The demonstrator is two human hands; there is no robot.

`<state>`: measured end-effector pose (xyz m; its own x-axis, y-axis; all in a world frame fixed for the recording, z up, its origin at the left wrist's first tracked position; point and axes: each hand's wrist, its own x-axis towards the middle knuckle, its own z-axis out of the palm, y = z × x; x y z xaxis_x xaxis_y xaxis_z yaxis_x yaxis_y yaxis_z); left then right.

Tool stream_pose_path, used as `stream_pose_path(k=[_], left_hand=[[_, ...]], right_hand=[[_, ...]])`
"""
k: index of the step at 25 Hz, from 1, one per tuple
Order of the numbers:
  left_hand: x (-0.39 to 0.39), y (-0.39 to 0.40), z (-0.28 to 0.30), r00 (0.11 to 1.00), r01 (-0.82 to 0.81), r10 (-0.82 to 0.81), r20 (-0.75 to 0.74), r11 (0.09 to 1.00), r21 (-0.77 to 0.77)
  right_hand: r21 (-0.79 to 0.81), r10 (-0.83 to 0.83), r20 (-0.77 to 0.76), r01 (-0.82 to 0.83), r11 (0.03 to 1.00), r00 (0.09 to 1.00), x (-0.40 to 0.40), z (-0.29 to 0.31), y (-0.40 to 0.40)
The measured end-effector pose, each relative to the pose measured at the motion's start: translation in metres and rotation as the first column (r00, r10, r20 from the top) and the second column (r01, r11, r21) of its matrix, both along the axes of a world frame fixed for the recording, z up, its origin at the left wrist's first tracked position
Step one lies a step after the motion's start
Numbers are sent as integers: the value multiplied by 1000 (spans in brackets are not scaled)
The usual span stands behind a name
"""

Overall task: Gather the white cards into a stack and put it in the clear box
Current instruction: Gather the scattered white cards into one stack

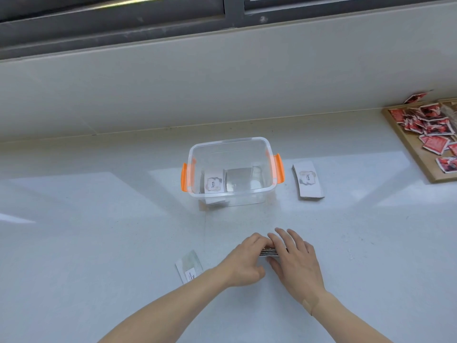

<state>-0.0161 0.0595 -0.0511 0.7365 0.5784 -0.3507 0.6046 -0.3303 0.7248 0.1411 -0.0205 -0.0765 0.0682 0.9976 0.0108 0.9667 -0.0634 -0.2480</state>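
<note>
My left hand (244, 261) and my right hand (294, 258) meet near the table's front, both closed around a stack of white cards (269, 252) held on edge between them; only its striped edge shows. The clear box (268, 149) with orange latches stands behind the hands, open, with a stack of white "love" cards (214, 184) lying at its left inside. Another stack of white cards (308, 180) lies on the table just right of the box. A few white cards (189, 267) lie left of my left wrist.
A wooden tray (418, 154) holding several red picture cards sits at the far right edge. A white wall ledge and a window frame run behind the table (99, 231).
</note>
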Motion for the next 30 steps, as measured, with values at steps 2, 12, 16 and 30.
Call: stream_pose_path(k=[2, 12, 16, 30], left_hand=[[5, 1, -1, 1000, -24, 24, -4, 999, -28], [-3, 4, 3, 989, -142, 136, -50, 982, -124], [-53, 16, 1, 946, 184, -133, -296, 971, 150], [-151, 44, 3, 684, 637, -349, -641, 715, 290]], right_hand=[[-8, 2, 0, -2, 1000, 1000, 0, 0, 1], [-22, 32, -2, -32, 999, 999, 3, 2, 3], [-29, 35, -49, -36, 999, 998, 4, 7, 3], [-36, 46, -67, -49, 998, 997, 6, 8, 10]])
